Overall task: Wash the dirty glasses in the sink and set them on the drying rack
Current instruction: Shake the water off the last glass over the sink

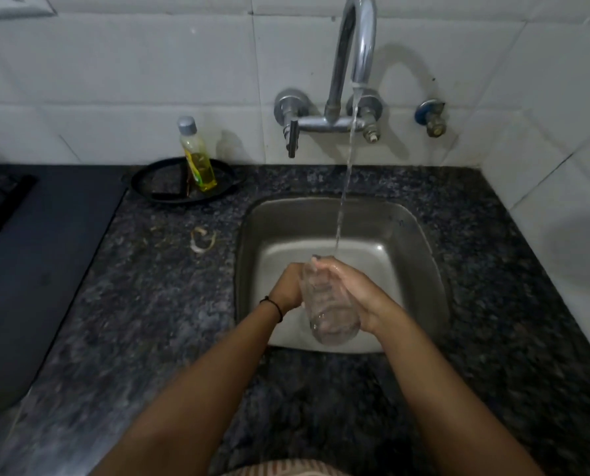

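Head view: glass held over sink, lower centre of frame, between both hands. Long axis tilted: base toward bottom of frame, rim up toward water stream, which lands at rim. Right hand wraps right side, its fingers curled over rim. Left hand pressed against left side, touching; its fingers hidden behind glass, curl cannot tell. Both forearms angled inward from bottom edge. Judgement: rinse in progress; drying rack not identifiable.
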